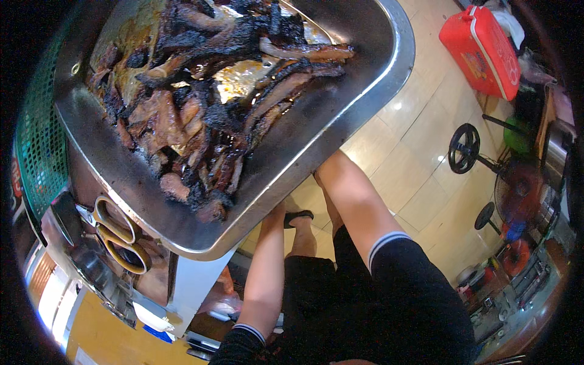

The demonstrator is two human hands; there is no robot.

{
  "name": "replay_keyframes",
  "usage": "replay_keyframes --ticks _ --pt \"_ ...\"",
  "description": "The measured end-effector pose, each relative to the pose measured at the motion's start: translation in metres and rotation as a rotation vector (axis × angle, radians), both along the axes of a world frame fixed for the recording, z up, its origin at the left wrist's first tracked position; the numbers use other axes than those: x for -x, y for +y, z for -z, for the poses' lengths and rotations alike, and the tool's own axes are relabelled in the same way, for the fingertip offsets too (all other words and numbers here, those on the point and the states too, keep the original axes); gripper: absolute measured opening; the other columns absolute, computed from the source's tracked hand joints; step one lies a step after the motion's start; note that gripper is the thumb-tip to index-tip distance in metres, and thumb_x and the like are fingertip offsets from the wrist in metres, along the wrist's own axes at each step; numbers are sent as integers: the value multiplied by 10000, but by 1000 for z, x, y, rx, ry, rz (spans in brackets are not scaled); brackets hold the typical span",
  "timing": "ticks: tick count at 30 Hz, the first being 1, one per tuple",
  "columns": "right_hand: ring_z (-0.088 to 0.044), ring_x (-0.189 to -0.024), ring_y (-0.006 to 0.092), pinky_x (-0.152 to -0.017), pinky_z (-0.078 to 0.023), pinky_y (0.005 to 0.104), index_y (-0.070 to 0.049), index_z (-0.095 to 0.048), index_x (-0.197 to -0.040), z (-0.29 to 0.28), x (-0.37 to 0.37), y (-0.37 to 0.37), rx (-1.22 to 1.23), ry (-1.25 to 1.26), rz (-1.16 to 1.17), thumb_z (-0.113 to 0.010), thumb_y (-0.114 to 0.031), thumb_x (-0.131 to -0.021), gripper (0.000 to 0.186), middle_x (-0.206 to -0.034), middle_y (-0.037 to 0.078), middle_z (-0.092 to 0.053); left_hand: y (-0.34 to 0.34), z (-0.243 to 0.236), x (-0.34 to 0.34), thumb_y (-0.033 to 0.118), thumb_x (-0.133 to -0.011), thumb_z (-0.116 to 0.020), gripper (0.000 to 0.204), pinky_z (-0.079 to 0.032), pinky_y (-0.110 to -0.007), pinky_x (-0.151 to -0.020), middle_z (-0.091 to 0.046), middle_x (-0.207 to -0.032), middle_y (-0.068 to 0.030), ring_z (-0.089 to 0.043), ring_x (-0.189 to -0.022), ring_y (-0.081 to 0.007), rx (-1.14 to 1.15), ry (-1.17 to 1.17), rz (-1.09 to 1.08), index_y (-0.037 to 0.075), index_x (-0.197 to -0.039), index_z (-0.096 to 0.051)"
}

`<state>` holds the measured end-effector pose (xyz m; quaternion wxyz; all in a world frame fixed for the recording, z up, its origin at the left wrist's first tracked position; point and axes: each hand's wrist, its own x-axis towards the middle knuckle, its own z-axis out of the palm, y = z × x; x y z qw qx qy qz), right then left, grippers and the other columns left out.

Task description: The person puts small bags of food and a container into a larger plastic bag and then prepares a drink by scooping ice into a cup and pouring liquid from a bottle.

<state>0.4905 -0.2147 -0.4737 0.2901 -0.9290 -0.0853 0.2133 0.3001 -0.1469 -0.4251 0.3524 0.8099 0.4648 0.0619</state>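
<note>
A deep metal tray (292,176) fills the upper left of the head view, close to me and tilted. Heaped inside it are charred, glossy strips of grilled meat (182,121), with shiny juices between the pieces. From below, my left forearm (264,267) and my right forearm (359,198) both reach toward the tray's near edge and pass beneath it. The tray hides both hands, so I cannot see my fingers or how they touch it. Scissors with yellowish handles (118,237) lie just beyond the tray's left corner, apart from my hands.
A green mesh basket (45,140) stands at the left. On the tiled floor (401,140) at the upper right sits a red cooler box (480,52). Near the right edge are a black wheel-shaped part (464,148) and a fan (520,188). A glass-topped surface (523,328) holds clutter.
</note>
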Motion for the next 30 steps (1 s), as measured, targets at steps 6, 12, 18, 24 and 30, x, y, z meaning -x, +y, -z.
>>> replay_keyframes --ticks 6,12,18,24,30 --pt "-619 -829 310 -743 -490 376 7 -609 -955 1 31 -22 -53 73 -30 -609 -163 -862 194 -888 189 -639 25 28 25 327 -967 -513 385 -494 -360 -831 -649 -1010 -138 -624 -875 -271 958 -341 -574 -6 -1160 -539" --pt "-625 -805 296 -726 -493 366 7 -604 -950 -45 113 -39 -324 65 62 -604 -154 -874 179 -863 186 -642 38 39 -1 255 -915 -501 346 -487 -384 -888 -615 -1198 -103 -597 -1042 -257 1679 -460 -372 30 -1171 -563" --pt "-541 -601 143 -574 -447 270 17 -554 -842 -75 102 -83 -359 157 414 -598 -23 -879 70 -689 138 -578 0 32 -43 225 -867 -532 239 -501 -358 -800 -654 -1086 -102 -619 -980 -284 924 -209 41 75 -1038 -605" --pt "-464 -684 59 -580 -389 236 1 -523 -892 -114 126 -87 -713 49 473 -575 -68 -924 93 -741 21 -516 -5 73 -44 244 -929 -503 326 -453 -400 -925 -630 -1093 -177 -604 -1013 -328 -148 -137 845 38 -1173 -568" --pt "-441 -689 38 -590 -383 207 -42 -487 -978 -210 143 -158 -702 30 594 -502 -97 -976 57 -796 -29 -482 10 102 -96 373 -948 -437 438 -425 -405 -964 -614 -1143 -164 -568 -1085 -327 -115 390 1138 57 -1232 -540"
